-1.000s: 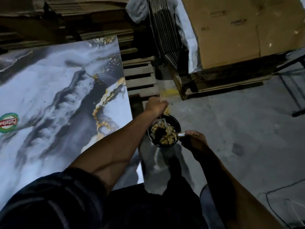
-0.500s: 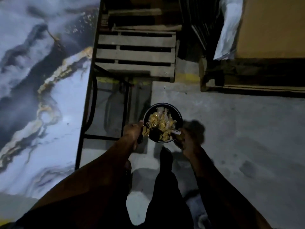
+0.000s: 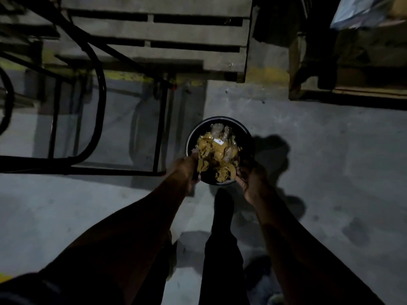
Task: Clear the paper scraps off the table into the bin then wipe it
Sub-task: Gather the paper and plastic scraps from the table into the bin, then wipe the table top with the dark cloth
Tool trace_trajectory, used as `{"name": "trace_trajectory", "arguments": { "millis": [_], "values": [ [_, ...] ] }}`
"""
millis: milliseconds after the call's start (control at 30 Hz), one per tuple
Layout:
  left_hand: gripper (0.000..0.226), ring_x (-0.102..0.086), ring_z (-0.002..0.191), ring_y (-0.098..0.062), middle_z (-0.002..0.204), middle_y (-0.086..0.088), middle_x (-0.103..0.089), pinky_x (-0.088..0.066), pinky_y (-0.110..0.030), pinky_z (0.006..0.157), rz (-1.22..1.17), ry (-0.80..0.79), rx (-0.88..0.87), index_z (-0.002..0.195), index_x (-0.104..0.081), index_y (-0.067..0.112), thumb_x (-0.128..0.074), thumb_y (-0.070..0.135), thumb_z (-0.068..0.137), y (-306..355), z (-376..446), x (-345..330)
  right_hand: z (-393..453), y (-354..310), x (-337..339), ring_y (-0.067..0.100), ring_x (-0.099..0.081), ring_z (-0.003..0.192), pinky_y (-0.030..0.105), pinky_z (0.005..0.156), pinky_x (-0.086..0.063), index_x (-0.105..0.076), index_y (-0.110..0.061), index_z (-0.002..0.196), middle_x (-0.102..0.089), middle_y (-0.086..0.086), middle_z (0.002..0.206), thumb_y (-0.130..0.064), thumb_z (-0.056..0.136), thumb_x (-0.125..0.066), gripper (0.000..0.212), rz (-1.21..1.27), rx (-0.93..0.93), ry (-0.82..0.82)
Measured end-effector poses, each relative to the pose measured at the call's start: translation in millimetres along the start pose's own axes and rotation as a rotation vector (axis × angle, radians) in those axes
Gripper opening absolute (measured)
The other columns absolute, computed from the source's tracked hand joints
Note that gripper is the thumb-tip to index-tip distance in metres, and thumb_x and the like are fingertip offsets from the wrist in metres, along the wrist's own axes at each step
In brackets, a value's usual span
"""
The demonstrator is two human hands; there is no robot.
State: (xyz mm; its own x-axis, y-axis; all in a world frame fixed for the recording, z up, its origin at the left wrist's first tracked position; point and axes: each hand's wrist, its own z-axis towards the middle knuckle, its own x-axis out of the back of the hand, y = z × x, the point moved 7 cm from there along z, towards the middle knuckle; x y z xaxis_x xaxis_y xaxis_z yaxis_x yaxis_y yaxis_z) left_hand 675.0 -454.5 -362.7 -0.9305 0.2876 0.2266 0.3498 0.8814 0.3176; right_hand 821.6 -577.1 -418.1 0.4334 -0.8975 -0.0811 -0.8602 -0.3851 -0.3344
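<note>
A round black bin (image 3: pixel 245 134) sits low over the concrete floor, heaped with crumpled yellow-brown paper scraps (image 3: pixel 217 154) and some clear wrap. My left hand (image 3: pixel 184 171) grips the bin's near-left rim. Gripping the near-right rim is my right hand (image 3: pixel 251 180). Both arms reach straight down to it. The tabletop is out of view; only its black metal frame (image 3: pixel 99 106) shows at the left.
A wooden pallet (image 3: pixel 154 34) lies on the floor beyond the bin. A second pallet with a load (image 3: pixel 352 69) stands at the upper right. A yellow floor line (image 3: pixel 123 74) runs under the pallet. My dark-trousered legs (image 3: pixel 220 249) stand just behind the bin.
My left hand went from above the bin to its left rim. The view tilted down and the marble tabletop left the frame. The bin now looks closer to the floor.
</note>
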Motion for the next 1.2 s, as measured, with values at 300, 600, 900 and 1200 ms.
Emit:
{"name": "trace_trajectory", "arguments": {
  "millis": [300,600,900,1200],
  "values": [
    [0.074,-0.052,0.122,-0.037,0.133,-0.021,-0.056,-0.047,-0.042,0.086,-0.205,-0.236,0.073,0.136,-0.052,0.005,-0.014,0.058,0.1,15.5,27.7,-51.2,45.4,12.9,0.7,0.007,-0.057,0.096,0.026,0.08,-0.049,-0.036,-0.004,0.147,-0.069,-0.023,0.086,-0.011,0.102,-0.045,0.046,-0.188,0.182,-0.084],
    [0.055,-0.044,0.132,-0.038,0.132,-0.022,-0.054,-0.05,-0.022,0.078,-0.202,-0.119,-0.065,0.137,-0.047,-0.004,-0.02,0.032,0.107,24.6,-34.7,-39.3,-1.6,-25.0,-8.0,0.011,-0.049,0.07,0.025,0.065,-0.037,-0.056,-0.02,0.092,-0.059,-0.004,0.079,-0.02,0.106,-0.03,0.029,-0.11,0.048,-0.032],
    [0.032,-0.055,0.118,-0.037,0.127,-0.022,-0.059,-0.051,-0.021,0.083,0.452,-0.002,-0.536,0.125,-0.057,-0.002,-0.047,0.009,0.097,71.4,-168.4,18.1,-159.1,-93.3,-30.6,0.019,-0.053,0.096,0.035,0.086,-0.044,-0.064,-0.011,0.109,-0.057,0.009,0.103,-0.019,0.1,-0.05,0.018,-0.558,0.525,0.094],
    [0.034,-0.057,0.113,-0.032,0.122,-0.016,-0.062,-0.036,-0.03,0.091,0.67,0.228,-1.199,0.122,-0.061,0.008,-0.051,0.02,0.092,154.0,-340.7,183.7,-340.5,-114.3,-143.5,0.017,-0.055,0.106,0.025,0.088,-0.038,-0.063,-0.014,0.121,-0.061,0.002,0.113,-0.023,0.101,-0.049,0.026,-0.743,0.897,0.031]
  ]
}}
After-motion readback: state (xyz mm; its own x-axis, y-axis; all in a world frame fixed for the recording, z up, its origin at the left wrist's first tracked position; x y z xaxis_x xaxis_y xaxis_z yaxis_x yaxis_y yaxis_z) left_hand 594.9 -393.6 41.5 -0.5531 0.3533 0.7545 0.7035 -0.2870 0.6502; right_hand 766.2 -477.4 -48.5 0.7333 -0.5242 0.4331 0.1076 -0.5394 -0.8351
